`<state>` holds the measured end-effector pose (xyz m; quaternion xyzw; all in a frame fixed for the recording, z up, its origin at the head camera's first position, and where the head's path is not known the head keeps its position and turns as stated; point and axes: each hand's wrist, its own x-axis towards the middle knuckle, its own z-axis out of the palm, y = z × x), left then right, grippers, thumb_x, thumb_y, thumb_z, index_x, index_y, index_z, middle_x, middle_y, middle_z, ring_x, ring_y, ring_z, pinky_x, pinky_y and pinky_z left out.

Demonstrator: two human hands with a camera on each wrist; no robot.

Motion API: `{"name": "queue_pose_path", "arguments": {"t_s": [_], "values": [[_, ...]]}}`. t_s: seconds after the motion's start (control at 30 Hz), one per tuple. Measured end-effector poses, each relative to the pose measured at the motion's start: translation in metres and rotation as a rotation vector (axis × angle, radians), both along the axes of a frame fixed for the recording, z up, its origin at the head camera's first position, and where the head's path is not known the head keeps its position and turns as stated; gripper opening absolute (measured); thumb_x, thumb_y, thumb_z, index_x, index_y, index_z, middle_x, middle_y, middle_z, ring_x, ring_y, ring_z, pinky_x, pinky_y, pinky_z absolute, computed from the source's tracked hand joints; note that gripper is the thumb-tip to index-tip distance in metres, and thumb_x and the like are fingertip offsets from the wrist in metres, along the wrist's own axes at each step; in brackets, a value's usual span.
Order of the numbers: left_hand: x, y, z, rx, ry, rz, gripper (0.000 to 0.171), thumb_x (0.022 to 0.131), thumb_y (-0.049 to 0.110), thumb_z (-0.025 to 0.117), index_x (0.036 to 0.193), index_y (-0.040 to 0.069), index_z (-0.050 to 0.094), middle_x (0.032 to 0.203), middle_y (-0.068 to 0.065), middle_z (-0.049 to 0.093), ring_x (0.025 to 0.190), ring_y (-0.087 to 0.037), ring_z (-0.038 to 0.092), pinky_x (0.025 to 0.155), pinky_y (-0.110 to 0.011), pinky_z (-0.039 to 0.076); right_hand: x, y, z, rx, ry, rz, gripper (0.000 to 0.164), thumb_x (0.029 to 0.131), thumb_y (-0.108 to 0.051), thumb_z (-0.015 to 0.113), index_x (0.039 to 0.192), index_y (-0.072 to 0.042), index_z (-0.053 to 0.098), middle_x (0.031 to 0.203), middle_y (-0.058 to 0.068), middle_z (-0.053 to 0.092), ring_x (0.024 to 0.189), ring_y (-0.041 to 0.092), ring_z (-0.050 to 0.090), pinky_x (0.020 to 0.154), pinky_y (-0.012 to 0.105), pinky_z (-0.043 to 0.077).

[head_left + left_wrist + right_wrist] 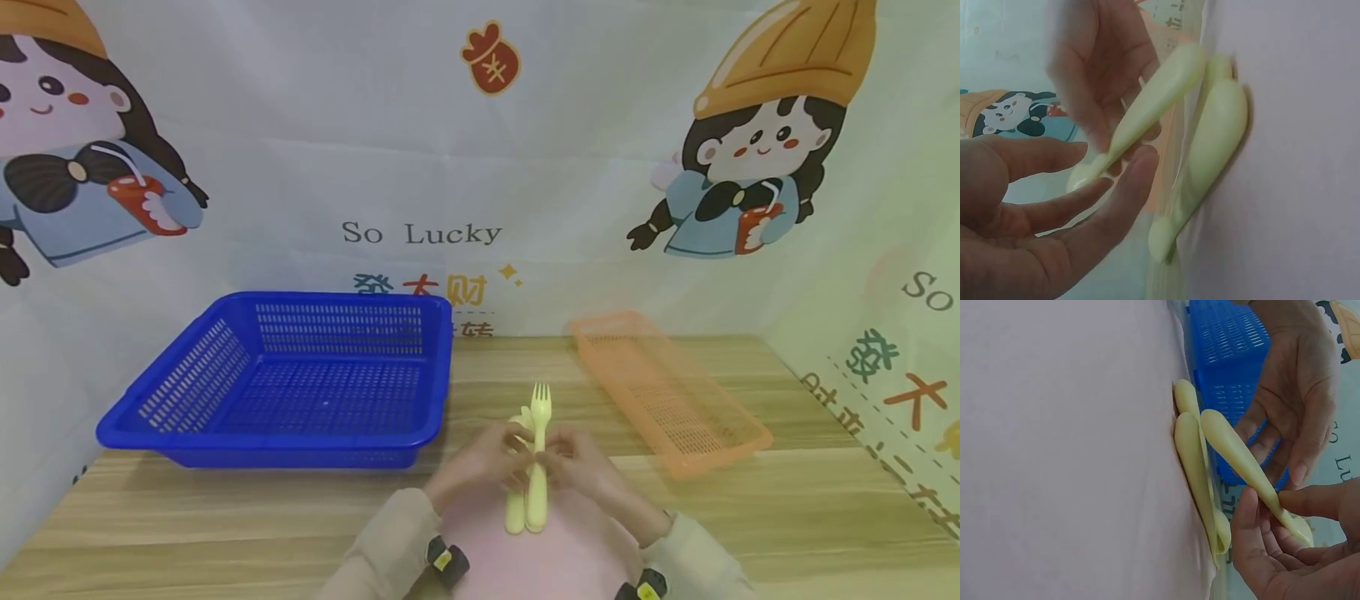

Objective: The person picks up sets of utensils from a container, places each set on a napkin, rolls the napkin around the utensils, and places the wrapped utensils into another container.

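Observation:
A pale yellow fork (pixel 541 408) points away from me, tines forward, held up between my two hands. My right hand (pixel 588 471) pinches its neck between thumb and fingers; the right wrist view shows its rounded handle free. Beside it, my left hand (pixel 487 458) has loosely spread fingers that overlap the fork in the left wrist view. More pale yellow cutlery (pixel 1193 456) lies on a pink rounded surface (pixel 555 571) under the hands. One such handle (pixel 514 515) shows left of the fork; the hands hide part of these pieces.
A big blue slatted basket (pixel 330 442) stands on the wooden table (pixel 247 533) at left. A narrow orange basket (pixel 652 375) lies slantwise at the back right. Behind the table hangs a white printed cloth (pixel 300 150), with another side of it at right.

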<state>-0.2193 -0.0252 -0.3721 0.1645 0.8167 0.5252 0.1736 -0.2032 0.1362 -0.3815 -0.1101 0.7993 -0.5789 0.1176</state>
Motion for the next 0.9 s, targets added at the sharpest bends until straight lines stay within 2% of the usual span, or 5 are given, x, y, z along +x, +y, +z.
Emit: {"name": "queue_pose_path", "arguments": {"t_s": [0.17, 0.3, 0.53, 0.7, 0.9], "values": [[-0.0029, -0.0065, 0.0005, -0.128, 0.125, 0.019, 0.014, 0.08, 0.004, 0.061, 0.089, -0.005, 0.058, 0.075, -0.01, 0.058, 0.059, -0.016, 0.056, 0.051, -0.025, 0.05, 0.0007, -0.0019, -0.0015, 0.064, -0.03, -0.041, 0.031, 0.085, -0.003, 0.052, 0.109, 0.016, 0.047, 0.09, 0.017, 0.06, 0.07, 0.016, 0.06, 0.064, 0.032, 0.053], [-0.0016, -0.0084, -0.0028, -0.264, 0.205, 0.015, 0.015, 0.074, 0.008, 0.068, 0.076, 0.0, 0.055, 0.063, -0.004, 0.053, 0.053, -0.011, 0.049, 0.046, -0.02, 0.043, 0.0013, -0.003, -0.0011, 0.1, -0.048, -0.072, 0.03, 0.084, -0.002, 0.052, 0.109, 0.015, 0.047, 0.088, 0.016, 0.06, 0.067, 0.016, 0.059, 0.062, 0.032, 0.053], [0.003, -0.0067, -0.0063, -0.335, 0.187, -0.015, 0.025, 0.071, 0.011, 0.071, 0.064, 0.005, 0.048, 0.049, 0.002, 0.044, 0.041, -0.007, 0.041, 0.039, -0.016, 0.033, -0.0022, 0.0013, -0.0049, 0.162, -0.042, -0.105, 0.027, 0.082, -0.001, 0.053, 0.105, 0.014, 0.05, 0.084, 0.015, 0.059, 0.066, 0.016, 0.058, 0.06, 0.031, 0.053], [0.0044, -0.0037, -0.0058, -0.373, 0.24, -0.041, 0.035, 0.068, 0.01, 0.072, 0.051, 0.01, 0.042, 0.042, 0.005, 0.039, 0.037, -0.005, 0.036, 0.035, -0.014, 0.027, -0.003, 0.0038, -0.0042, 0.231, 0.005, -0.09, 0.019, 0.08, 0.0, 0.056, 0.095, 0.011, 0.054, 0.074, 0.01, 0.056, 0.06, 0.014, 0.054, 0.054, 0.028, 0.05], [0.0043, 0.0013, -0.0074, -0.414, 0.299, -0.055, 0.032, 0.064, 0.008, 0.075, 0.047, 0.004, 0.048, 0.041, 0.007, 0.037, 0.039, -0.005, 0.036, 0.038, -0.014, 0.029, -0.0039, 0.0047, -0.0038, 0.269, 0.037, -0.077, 0.016, 0.079, 0.003, 0.057, 0.092, 0.012, 0.054, 0.071, 0.011, 0.057, 0.057, 0.015, 0.056, 0.052, 0.028, 0.05]]}}
